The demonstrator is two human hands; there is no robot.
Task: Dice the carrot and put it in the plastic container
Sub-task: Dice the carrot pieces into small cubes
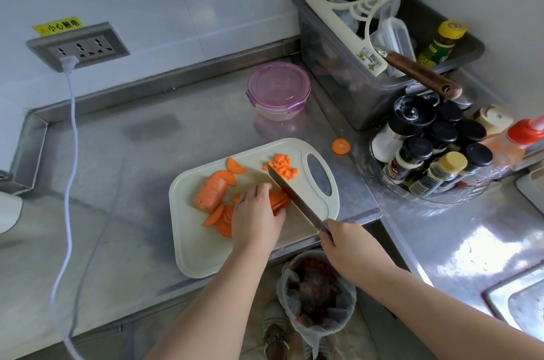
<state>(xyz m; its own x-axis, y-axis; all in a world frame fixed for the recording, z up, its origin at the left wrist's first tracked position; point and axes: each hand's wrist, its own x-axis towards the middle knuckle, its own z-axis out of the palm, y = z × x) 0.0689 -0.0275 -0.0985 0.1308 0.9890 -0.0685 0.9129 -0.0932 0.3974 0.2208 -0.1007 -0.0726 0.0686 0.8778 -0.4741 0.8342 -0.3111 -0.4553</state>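
Observation:
A cream cutting board (pixel 206 253) lies on the steel counter. On it are a thick carrot chunk (pixel 209 190), several orange slices (pixel 219 219) and a small pile of diced carrot (pixel 282 166). My left hand (pixel 256 216) presses curled fingers down on a stack of carrot strips (pixel 279 200). My right hand (pixel 348 243) grips the handle of a knife (pixel 293 196), whose blade lies against the strips beside my left fingers. The round plastic container (pixel 279 90) with a purple lid stands closed behind the board.
One carrot round (pixel 341 146) lies on the counter right of the board. A tray of spice bottles (pixel 435 153) and a grey bin (pixel 368 65) of utensils crowd the right. A white cord (pixel 72 153) hangs from the wall socket. A lined waste bin (pixel 316 292) sits below the counter edge.

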